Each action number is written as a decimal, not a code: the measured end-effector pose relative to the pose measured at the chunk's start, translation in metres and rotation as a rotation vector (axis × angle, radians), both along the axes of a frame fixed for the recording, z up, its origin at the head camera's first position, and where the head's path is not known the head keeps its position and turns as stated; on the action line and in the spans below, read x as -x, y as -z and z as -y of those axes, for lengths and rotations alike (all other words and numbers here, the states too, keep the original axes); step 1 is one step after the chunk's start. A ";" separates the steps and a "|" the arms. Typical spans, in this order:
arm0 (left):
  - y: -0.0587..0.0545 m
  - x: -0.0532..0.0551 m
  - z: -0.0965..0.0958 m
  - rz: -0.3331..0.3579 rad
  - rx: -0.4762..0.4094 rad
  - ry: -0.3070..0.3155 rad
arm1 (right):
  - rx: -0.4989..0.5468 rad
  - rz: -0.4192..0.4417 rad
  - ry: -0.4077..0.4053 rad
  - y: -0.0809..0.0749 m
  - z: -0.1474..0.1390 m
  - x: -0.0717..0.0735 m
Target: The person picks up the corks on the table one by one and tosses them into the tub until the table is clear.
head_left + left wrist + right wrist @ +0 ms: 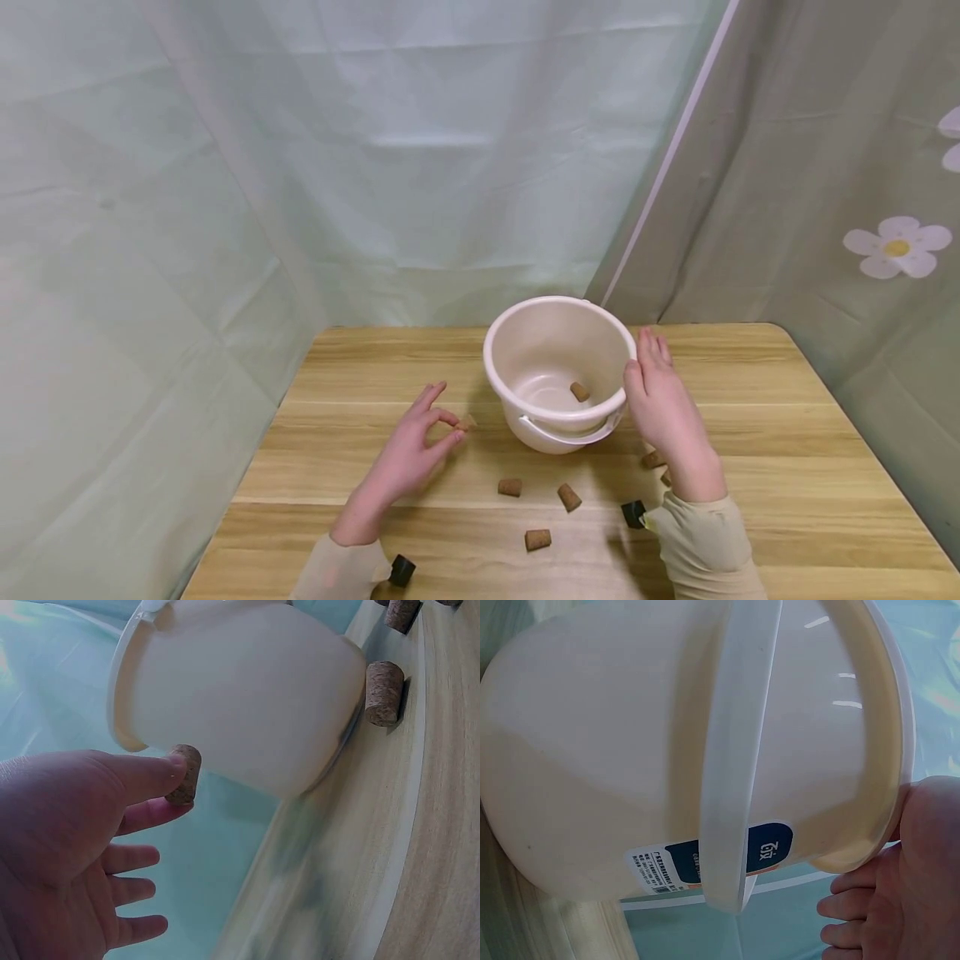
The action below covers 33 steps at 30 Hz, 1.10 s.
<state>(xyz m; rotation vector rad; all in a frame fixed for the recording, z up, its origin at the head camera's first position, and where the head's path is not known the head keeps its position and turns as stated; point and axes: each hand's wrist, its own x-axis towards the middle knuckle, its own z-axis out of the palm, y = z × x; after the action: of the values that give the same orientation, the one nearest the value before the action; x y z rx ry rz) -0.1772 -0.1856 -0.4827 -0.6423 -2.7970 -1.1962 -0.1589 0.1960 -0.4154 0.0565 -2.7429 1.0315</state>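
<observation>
A white bucket stands upright on the wooden table, its handle hanging down at the front. One cork lies on the bottom inside it. To the left of the bucket, my left hand pinches another cork between thumb and index finger, with the other fingers spread. That cork is held outside the bucket, below rim height. My right hand rests against the right side of the rim, fingers straight; in the right wrist view its thumb is at the rim.
Several corks lie on the table: one, another and a third in front of the bucket, others partly hidden by my right wrist. Curtains hang behind the table. A printed label is on the bucket's side.
</observation>
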 end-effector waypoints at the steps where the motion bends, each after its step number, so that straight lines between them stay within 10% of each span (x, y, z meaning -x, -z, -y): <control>1: 0.000 0.000 0.000 -0.004 -0.003 0.000 | 0.000 0.000 0.000 0.000 0.000 0.000; 33: -0.039 0.003 -0.002 -0.191 -0.163 -0.006 | -0.006 -0.013 0.015 0.003 0.000 0.002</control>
<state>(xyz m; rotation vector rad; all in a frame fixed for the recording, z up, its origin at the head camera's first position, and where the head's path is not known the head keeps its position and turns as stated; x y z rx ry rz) -0.1804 -0.1834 -0.4440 -0.6942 -2.5141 -1.2713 -0.1609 0.1960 -0.4187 0.0432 -2.7304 1.0151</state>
